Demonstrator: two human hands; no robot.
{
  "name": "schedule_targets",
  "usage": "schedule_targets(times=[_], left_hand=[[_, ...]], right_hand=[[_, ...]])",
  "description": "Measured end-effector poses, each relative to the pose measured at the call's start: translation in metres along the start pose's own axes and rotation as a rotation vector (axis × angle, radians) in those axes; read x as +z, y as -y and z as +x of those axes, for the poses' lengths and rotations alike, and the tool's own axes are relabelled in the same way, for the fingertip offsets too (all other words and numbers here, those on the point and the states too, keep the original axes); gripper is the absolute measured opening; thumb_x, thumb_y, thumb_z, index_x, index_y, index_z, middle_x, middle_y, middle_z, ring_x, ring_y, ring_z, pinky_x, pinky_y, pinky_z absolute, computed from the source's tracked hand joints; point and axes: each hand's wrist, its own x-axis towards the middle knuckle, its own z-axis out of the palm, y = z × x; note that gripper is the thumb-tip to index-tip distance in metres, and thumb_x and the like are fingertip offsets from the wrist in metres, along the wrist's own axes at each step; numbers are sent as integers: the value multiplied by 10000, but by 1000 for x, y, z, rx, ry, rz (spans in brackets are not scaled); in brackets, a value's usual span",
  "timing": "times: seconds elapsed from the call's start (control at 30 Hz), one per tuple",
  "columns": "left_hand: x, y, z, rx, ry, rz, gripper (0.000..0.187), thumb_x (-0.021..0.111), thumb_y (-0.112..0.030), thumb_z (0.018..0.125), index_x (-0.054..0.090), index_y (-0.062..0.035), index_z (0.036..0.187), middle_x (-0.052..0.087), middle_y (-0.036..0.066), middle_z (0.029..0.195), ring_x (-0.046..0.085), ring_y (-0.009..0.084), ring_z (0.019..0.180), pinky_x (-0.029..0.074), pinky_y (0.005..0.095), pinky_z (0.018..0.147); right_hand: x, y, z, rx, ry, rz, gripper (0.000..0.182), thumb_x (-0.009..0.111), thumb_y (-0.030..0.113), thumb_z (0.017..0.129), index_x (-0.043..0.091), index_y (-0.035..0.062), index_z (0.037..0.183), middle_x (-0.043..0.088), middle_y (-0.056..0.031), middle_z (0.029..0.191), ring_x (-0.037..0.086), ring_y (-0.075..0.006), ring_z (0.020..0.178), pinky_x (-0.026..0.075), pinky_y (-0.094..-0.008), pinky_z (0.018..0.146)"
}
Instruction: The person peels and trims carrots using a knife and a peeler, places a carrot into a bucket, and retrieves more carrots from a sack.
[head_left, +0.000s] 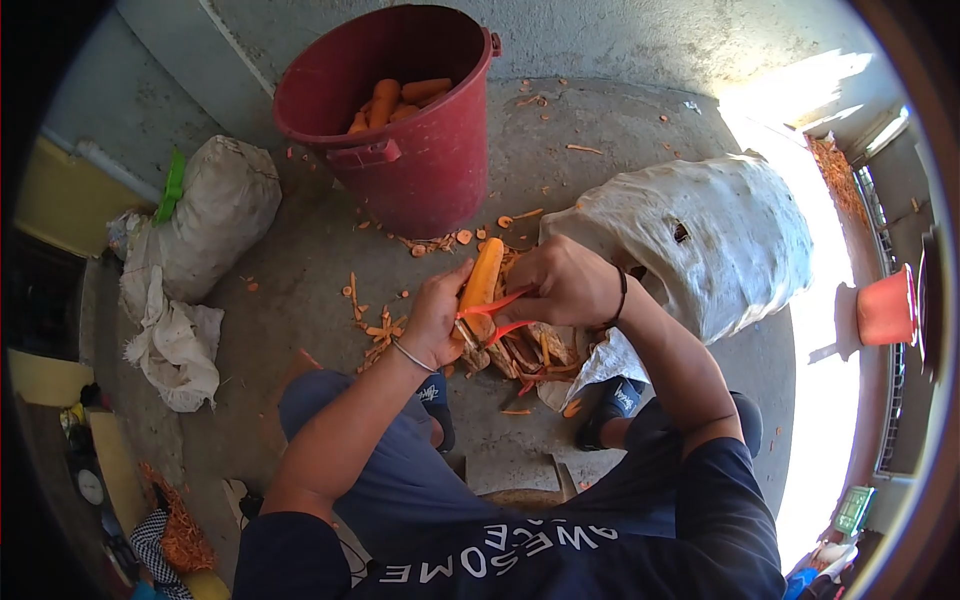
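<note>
My left hand [437, 314] is wrapped round a carrot [484, 272], which points up and away from me with its orange flesh bare. In my right hand [560, 284] is a red-orange peeler [508, 314], its fork pressed against the near end of the carrot. Orange peelings [384, 330] and darker scraps lie on the floor beneath both hands. Beyond them, a large dark red bucket [420, 185] holds several orange carrots [385, 102].
A big white sack [710, 240] lies on its side to the right, its mouth towards my hands. At left stands another filled sack [225, 210] with a green thing [173, 186] on it. A red pot [886, 309] sits far right. Carrot slices are scattered on the concrete floor [560, 130].
</note>
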Motion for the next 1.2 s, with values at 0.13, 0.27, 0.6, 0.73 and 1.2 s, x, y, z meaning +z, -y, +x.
schedule_targets(times=[0.13,0.27,0.6,0.73,1.2], left_hand=[[7,-2,-7,96,41,142,399,509,-326,1124,650,32,1229,722,124,1066,737,197,901,625,347,792],[4,-3,-15,129,91,379,399,543,-337,1114,679,32,1180,726,93,938,723,155,794,609,319,690],[-4,-6,-11,-108,171,128,406,527,-370,1111,664,7,1173,712,95,896,715,167,744,601,346,611],[-8,5,5,-74,17,70,413,508,-372,1116,653,4,1207,718,108,997,726,191,841,616,353,745],[7,-2,-26,85,113,406,387,558,-330,1103,683,36,1122,728,103,898,714,158,753,605,309,642]], right_hand=[[-8,-3,2,67,45,54,307,903,276,798,741,16,804,650,-144,668,641,-303,605,490,-399,593],[-28,-22,-1,109,-17,-6,330,896,316,795,769,14,835,683,-158,685,669,-292,613,519,-399,607],[-59,-73,-23,412,-206,-27,315,881,302,816,772,7,826,657,-111,649,612,-184,582,496,-371,589],[-22,-14,-4,115,-26,25,295,880,282,816,754,16,799,642,-125,639,610,-227,567,487,-393,579],[-68,-71,-18,489,-140,-223,283,862,276,809,785,10,869,725,-133,727,674,-245,623,546,-386,646]])
